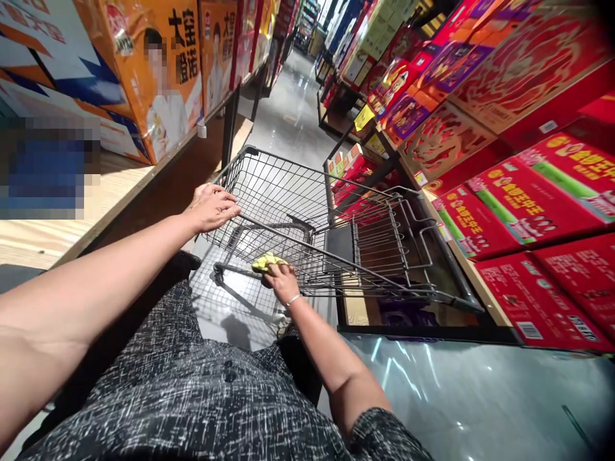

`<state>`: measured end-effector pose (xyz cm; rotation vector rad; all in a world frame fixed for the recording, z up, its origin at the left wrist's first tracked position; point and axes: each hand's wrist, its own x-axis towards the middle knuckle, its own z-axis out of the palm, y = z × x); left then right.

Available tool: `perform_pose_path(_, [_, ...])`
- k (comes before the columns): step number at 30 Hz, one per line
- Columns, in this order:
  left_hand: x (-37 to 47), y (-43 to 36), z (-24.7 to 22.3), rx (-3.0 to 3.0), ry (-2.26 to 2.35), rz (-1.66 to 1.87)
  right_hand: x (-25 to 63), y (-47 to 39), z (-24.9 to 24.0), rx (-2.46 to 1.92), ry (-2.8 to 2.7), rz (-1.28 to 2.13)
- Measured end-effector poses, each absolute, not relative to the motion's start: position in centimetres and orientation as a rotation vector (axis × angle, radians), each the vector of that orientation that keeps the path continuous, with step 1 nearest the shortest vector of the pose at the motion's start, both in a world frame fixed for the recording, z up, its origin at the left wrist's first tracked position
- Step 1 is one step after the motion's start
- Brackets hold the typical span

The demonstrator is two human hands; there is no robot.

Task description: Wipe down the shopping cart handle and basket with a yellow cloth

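A grey wire shopping cart (283, 168) stands before me in the aisle, its basket showing nothing inside. My left hand (214, 207) is on the rim at the near left corner, fingers laid over the rail and closed on it; the underside of the grip is hidden. Lower down, my right hand (282, 279) has its fingers closed on a crumpled yellow cloth (269, 261). The cloth is against the near side of the cart, below the top rail. Whether it touches the wire or the lower bar, I cannot tell.
Orange boxes (166, 77) stand on a wooden shelf (129, 186) close at my left. Red boxes (504, 208) are stacked on shelving at the right, by the cart's handle end (456, 301). A shiny floor (288, 96) runs ahead between the shelves.
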<state>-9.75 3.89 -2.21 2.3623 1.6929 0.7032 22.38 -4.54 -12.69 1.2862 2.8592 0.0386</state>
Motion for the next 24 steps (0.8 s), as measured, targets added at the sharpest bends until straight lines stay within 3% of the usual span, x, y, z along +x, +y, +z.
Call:
perform_pose_path(6, [-5.2,3.7,-0.5,2.403,1.655,0.652,27.3,-3.5,-6.7,1.722,3.164,0.771])
perform_pose_path(10, [-1.0,3.1,0.0,2.428,1.322,0.599,25.6,-2.6,-9.7,1.665,3.097,0.567])
perform_pose_path(17, [-0.9,4.4,-0.8,2.354,1.362,0.640,20.5,-3.4,-17.7,1.254,3.122,0.340])
perform_pose_path(20, [-1.7,5.5,-0.9,2.341,1.382,0.665,21.3,-3.5,-16.8,1.195,3.126,0.357])
perform_pose_path(24, [-2.6,6.9,-0.7,2.317,1.468,0.669,25.8,-3.7,-10.9,1.249,3.120,0.463])
